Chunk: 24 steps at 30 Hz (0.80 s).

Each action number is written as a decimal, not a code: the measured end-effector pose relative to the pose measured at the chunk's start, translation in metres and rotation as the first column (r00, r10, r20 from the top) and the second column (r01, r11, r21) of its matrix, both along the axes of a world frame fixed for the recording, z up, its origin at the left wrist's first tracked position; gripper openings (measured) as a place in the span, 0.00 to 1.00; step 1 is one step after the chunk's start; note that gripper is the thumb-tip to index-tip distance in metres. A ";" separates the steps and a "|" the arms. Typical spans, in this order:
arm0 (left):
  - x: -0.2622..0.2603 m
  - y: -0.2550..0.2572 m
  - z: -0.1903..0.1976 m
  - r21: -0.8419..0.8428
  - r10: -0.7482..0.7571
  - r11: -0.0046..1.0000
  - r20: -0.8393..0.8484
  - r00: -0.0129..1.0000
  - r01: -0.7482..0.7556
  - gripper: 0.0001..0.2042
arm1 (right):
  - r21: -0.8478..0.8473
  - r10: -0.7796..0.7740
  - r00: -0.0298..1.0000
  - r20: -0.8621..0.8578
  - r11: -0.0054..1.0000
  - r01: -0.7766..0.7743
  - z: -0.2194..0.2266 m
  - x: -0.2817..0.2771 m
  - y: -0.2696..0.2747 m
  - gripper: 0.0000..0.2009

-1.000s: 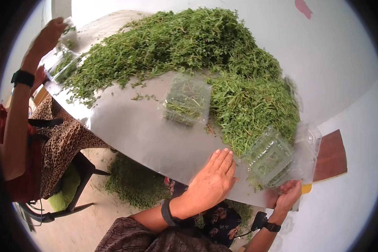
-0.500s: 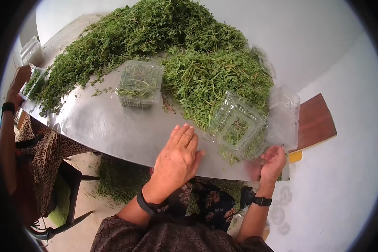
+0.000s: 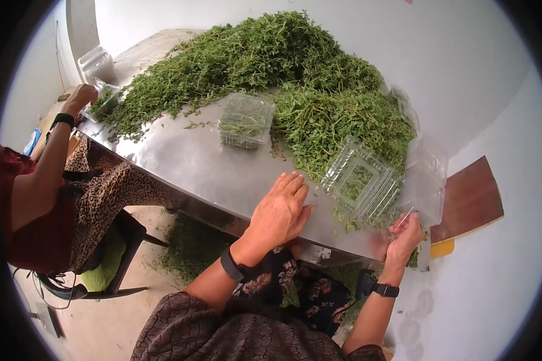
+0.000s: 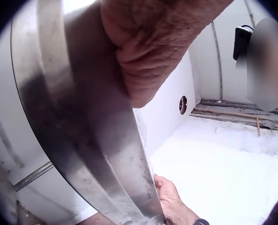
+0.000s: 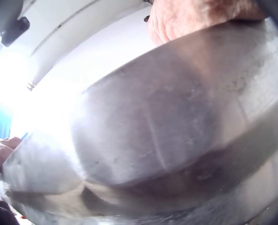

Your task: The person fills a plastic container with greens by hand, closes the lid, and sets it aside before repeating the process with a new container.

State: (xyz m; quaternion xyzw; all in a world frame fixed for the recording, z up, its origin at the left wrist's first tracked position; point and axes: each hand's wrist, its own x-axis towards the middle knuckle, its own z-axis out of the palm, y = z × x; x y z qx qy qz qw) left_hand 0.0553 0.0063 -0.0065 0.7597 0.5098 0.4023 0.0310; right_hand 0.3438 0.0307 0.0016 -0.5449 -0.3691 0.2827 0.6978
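Note:
My left hand point(image 3: 280, 207) lies palm down at the near edge of the metal table, its fingers straight and together, holding nothing. The left wrist view shows the heel of this hand point(image 4: 153, 51) close over the table's rim. At the right, my right hand point(image 3: 406, 234) has curled fingers beside the near corner of a clear plastic clamshell box point(image 3: 361, 177). A thin pale streak shows at its fingertips; I cannot tell whether they pinch it. Green sprigs show inside that box, and its lid point(image 3: 426, 180) is folded open to the right.
A big heap of leafy green stems point(image 3: 253, 60) covers the back of the table point(image 3: 180, 159). Another clear box point(image 3: 245, 120) with greens stands mid-table. At the left, another person's hand point(image 3: 81, 99) works at a filled box point(image 3: 104, 102). More greens point(image 3: 193, 240) lie on the floor.
The head view swung and came partly back. My left hand stays flat by the table edge, and my right hand stays by the open box. The other person's raised hand came down to their box.

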 end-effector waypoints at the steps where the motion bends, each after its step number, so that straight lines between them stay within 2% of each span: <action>1: 0.000 0.000 0.000 -0.001 -0.003 1.000 0.007 1.000 0.003 0.18 | -0.001 -0.009 1.000 0.006 1.000 0.009 0.001 -0.002 0.000 0.17; 5: -0.001 0.001 0.001 0.009 -0.005 1.000 0.002 1.000 0.005 0.19 | 0.015 -0.028 0.999 0.015 0.999 0.028 0.000 -0.004 0.002 0.17; 8: -0.007 0.005 -0.002 -0.001 -0.040 0.999 0.043 0.998 0.040 0.19 | 0.005 0.012 0.999 0.033 1.000 -0.013 -0.005 0.002 0.006 0.17; 10: -0.011 0.012 -0.003 -0.091 -0.098 0.990 0.137 0.986 0.111 0.20 | 0.019 0.029 0.999 0.032 0.999 -0.029 -0.004 0.000 0.004 0.17; 14: -0.030 0.033 0.000 -0.001 -0.074 0.997 0.084 0.994 0.074 0.21 | 0.038 0.047 0.999 0.021 0.998 -0.048 -0.004 0.000 0.005 0.17; 16: -0.044 0.043 0.011 -0.110 -0.012 0.994 0.124 0.992 0.026 0.23 | 0.036 0.055 0.998 0.008 0.998 -0.055 -0.004 -0.001 0.005 0.17; 20: -0.069 0.063 0.013 -0.057 0.028 0.998 0.188 0.982 -0.018 0.26 | 0.044 0.066 0.998 0.004 0.997 -0.067 -0.002 -0.002 0.005 0.17; 22: -0.079 0.063 0.016 -0.094 0.228 0.973 0.203 0.952 -0.213 0.27 | 0.048 0.075 0.997 0.002 0.996 -0.075 -0.004 0.000 0.006 0.17; 24: -0.085 0.056 0.014 -0.060 0.244 0.969 0.161 0.956 -0.238 0.28 | 0.048 0.084 0.997 -0.001 0.995 -0.083 -0.002 -0.002 0.005 0.17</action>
